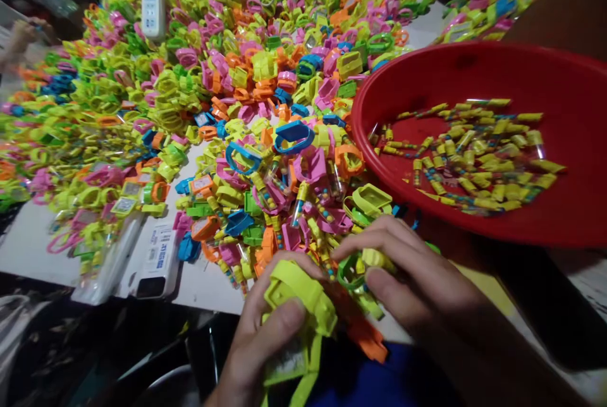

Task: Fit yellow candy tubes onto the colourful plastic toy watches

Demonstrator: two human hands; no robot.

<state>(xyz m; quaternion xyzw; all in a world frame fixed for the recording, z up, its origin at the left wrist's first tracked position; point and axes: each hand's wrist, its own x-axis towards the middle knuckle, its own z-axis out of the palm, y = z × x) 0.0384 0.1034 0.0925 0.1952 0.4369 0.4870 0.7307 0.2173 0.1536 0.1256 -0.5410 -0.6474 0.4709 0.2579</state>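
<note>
At the bottom of the frame, the left hand (268, 325) grips a lime-yellow plastic toy watch strap (298, 296), and the right hand (408, 274) pinches a small green plastic ring (348, 274) just beside it. This looks like fitting parts together, which calls for a steady pinch. A round red plastic basin (474, 78) sits at right.

Heaped plastic toy rings (265, 186) block the way ahead of the left grip (260, 344) and right grip (412, 280); a red basin (474, 72) walls off the far right; a white worktop (203, 287) strip leaves room leftward.
</note>
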